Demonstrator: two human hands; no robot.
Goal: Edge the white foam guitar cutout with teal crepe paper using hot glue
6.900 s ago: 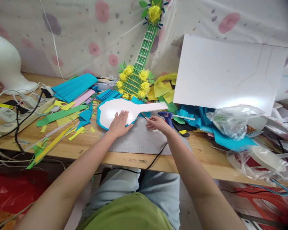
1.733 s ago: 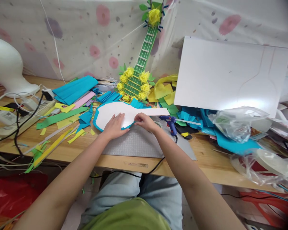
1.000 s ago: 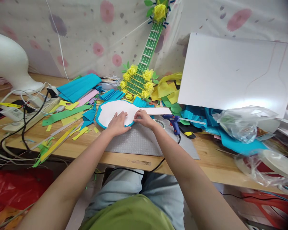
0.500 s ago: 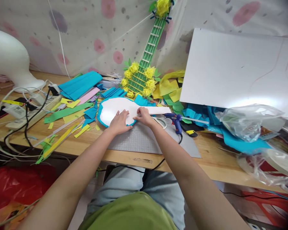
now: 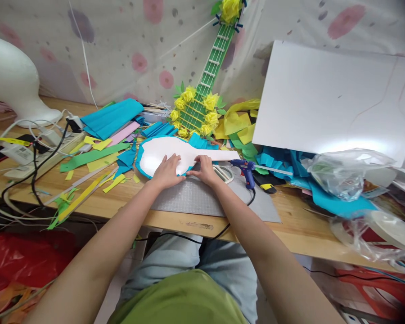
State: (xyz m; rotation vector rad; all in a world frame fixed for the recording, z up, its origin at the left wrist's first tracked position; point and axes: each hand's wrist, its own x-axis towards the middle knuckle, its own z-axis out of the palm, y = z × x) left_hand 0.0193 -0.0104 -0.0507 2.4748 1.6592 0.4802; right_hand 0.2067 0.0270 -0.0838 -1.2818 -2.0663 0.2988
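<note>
A white guitar-shaped board (image 5: pixel 160 148) lies on a grey cutting mat (image 5: pixel 195 198). Blue crepe paper (image 5: pixel 140 157) is folded over the rim of its rounded body, while the neck points right. My left hand (image 5: pixel 168 173) rests flat on the body with its fingers spread. At the lower edge, where body meets neck, my right hand (image 5: pixel 205 171) touches the board. Its thumb stretches left along the blue edging, apart from the fingers, which lie over the white surface. Scissors (image 5: pixel 227 174) and a blue hot glue gun (image 5: pixel 247 171) lie just right of that hand.
Behind the board stands a green paper guitar (image 5: pixel 207 76) with yellow flowers. Paper strips (image 5: pixel 94 157) and a power strip (image 5: pixel 47 155) with cables lie left, near a white foam head (image 5: pixel 13 81). A large white board (image 5: pixel 334 99) and plastic bags (image 5: pixel 347 175) are at right.
My right hand has opened from a pinch at the board's edge, its thumb now extended away from the fingers. My left hand stays in place on the board.
</note>
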